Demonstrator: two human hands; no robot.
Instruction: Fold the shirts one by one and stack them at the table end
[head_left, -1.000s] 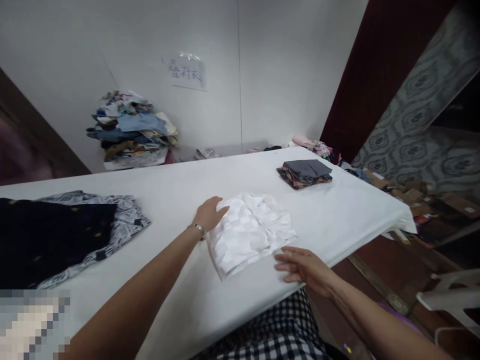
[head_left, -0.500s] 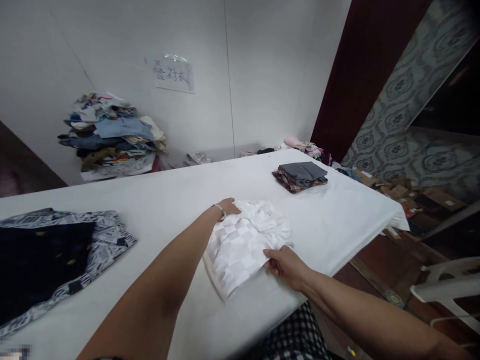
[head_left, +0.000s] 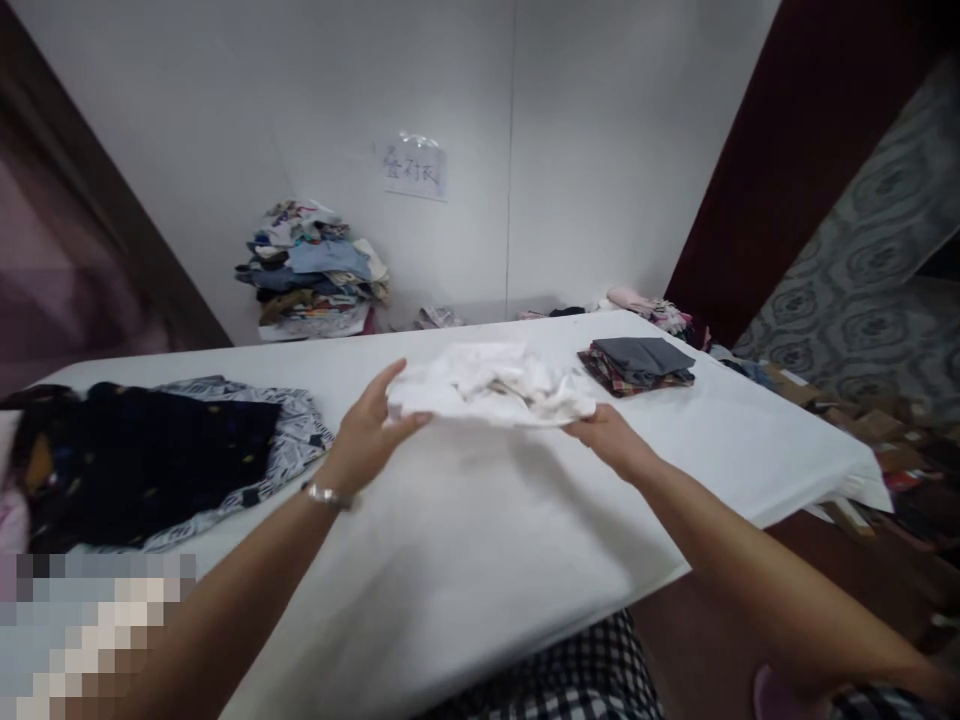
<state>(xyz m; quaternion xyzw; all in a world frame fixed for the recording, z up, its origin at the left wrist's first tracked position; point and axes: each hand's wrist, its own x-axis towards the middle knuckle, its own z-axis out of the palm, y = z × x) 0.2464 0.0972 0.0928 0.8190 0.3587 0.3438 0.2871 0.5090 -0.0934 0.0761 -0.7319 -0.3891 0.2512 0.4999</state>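
A white garment [head_left: 487,385], bunched and partly folded, hangs a little above the white table [head_left: 450,540] and casts a shadow on it. My left hand [head_left: 375,425], with a bracelet at the wrist, grips its left end between thumb and fingers. At the right end, my right hand [head_left: 611,440] pinches the garment's near corner. Just beyond my right hand lies a folded stack with a grey garment [head_left: 645,358] on top and plaid cloth under it.
Dark clothes [head_left: 172,450] over patterned fabric lie at the table's left. A tall clothes pile [head_left: 315,270] stands by the wall, below a paper sign [head_left: 415,170]. More clothes [head_left: 660,312] sit past the back right edge. Boxes [head_left: 877,425] are on the floor at right.
Both hands have raised the white garment off the table. My left hand has moved from its far edge to its left end. The view has turned left.
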